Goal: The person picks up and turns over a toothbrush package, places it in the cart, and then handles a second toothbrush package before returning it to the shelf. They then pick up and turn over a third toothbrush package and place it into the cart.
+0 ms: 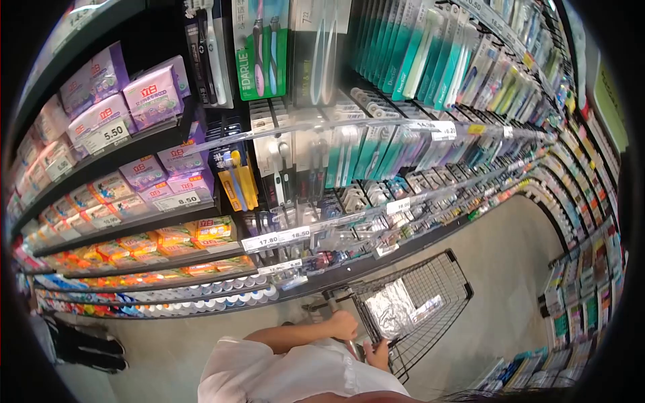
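Two hands sit at the btm ctr of the frame, apart from each other and both on the handle (334,300) of a wire cart (440,272). The left hand (346,326) is curled into a fist over the bar's upper part, w/ its bare forearm running back toward lower left. The right hand (377,354) is just below and right of it, fingers wrapped over the near edge by the bar. Neither hand reaches for the shelving. The cart stands right of ctr, angled toward the upper right, on the pale floor (517,262) of a shop aisle. Inside lies one crinkled, silvery foil pkg (393,309), flat against the basket bottom; the rest of the basket shows only wire mesh. So, judged from this view, one item is loaded and little else is done, w/ the cart mostly unfilled. Shelves (282,236) w/ price tags fill the upper and left frame: boxed toothbrushes (403,60) in teal packs at top ctr, purple boxes (151,94) at upper left, orange and yellow cartons lower down. More goods line the right edge. A white sleeve (289,373) covers the person's shoulder at btm ctr. What the foil pkg contains cannot be told.
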`<state>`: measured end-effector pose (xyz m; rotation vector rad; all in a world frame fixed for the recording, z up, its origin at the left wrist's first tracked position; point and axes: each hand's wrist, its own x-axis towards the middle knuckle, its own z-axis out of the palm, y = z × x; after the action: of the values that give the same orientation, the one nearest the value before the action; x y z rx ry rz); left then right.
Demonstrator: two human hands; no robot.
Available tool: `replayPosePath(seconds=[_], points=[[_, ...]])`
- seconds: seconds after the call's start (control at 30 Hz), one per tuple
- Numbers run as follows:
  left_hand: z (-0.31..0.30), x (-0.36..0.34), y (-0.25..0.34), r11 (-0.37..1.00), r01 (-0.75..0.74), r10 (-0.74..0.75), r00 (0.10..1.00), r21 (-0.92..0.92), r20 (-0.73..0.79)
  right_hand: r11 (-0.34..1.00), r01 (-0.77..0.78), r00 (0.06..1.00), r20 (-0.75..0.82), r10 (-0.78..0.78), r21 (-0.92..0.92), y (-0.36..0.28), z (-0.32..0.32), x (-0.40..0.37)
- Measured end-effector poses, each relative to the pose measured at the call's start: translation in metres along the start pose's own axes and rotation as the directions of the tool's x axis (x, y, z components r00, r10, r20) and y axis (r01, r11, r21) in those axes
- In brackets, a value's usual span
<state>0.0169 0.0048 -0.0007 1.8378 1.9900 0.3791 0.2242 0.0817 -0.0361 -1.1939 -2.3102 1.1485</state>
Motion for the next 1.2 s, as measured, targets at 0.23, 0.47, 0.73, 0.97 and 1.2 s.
replayPosePath(seconds=[0.23,0.47,0.73,0.97,1.2], points=[[-0.032,0.019,0.0,0.938,-0.011,-0.152,0.886,-0.347,-0.438,0.999,-0.019,0.999,-0.033,0.017,-0.044,0.042,-0.025,0.053],[-0.033,0.02,0.002,0.951,-0.005,-0.135,0.892,-0.309,-0.432,0.984,0.009,0.988,-0.148,-0.037,-0.179,0.055,-0.051,0.065],[-0.262,-0.045,0.027,0.918,0.397,-0.127,0.294,0.0,-0.947,0.99,-0.132,0.984,-0.109,0.138,0.058,0.053,-0.069,0.077],[-0.413,-0.098,0.031,0.394,0.891,0.123,0.193,0.227,-0.973,0.975,-0.202,0.974,-0.083,0.21,0.095,0.048,-0.076,0.087],[-0.386,-0.093,0.008,0.463,0.862,0.136,0.159,0.205,-0.978,0.974,-0.217,0.969,-0.11,0.222,0.058,0.035,-0.075,0.092]])
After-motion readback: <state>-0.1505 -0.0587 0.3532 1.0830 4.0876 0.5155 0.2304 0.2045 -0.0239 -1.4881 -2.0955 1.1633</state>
